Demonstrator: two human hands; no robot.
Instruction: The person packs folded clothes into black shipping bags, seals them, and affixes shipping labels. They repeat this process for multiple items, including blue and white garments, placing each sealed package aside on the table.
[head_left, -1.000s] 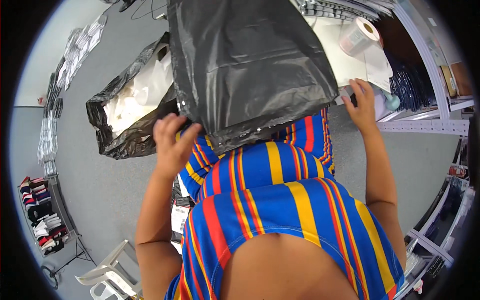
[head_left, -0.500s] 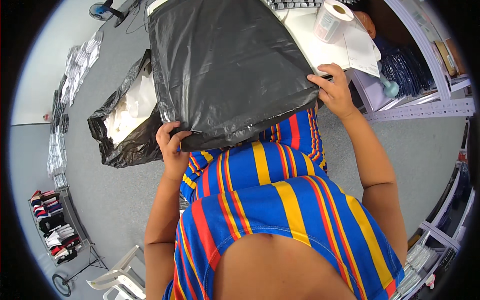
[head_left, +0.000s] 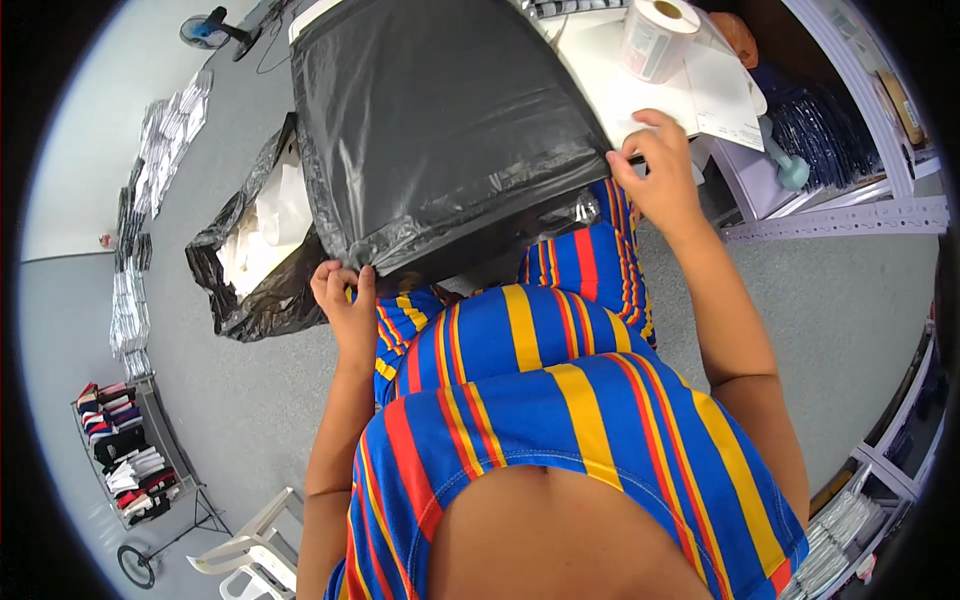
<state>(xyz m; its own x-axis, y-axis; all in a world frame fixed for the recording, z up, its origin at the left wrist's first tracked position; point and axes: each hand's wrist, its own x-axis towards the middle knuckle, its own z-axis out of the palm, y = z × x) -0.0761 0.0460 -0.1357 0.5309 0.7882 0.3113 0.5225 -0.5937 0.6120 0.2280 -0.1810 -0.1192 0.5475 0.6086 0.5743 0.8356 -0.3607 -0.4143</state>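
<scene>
A large black plastic bag point(head_left: 450, 130) is lying across the upper centre of the frame. An open black sack point(head_left: 265, 312) is resting just left of it, showing white material point(head_left: 280, 215) inside. Right of centre, the right hand point(head_left: 655, 185) is pinching the bag's near right corner between thumb and forefinger, its other fingers bending loosely. Left of centre, the left hand point(head_left: 345, 300) is gripping the near left corner with closed fingertips. A white roll point(head_left: 652, 48) is standing at the upper right
</scene>
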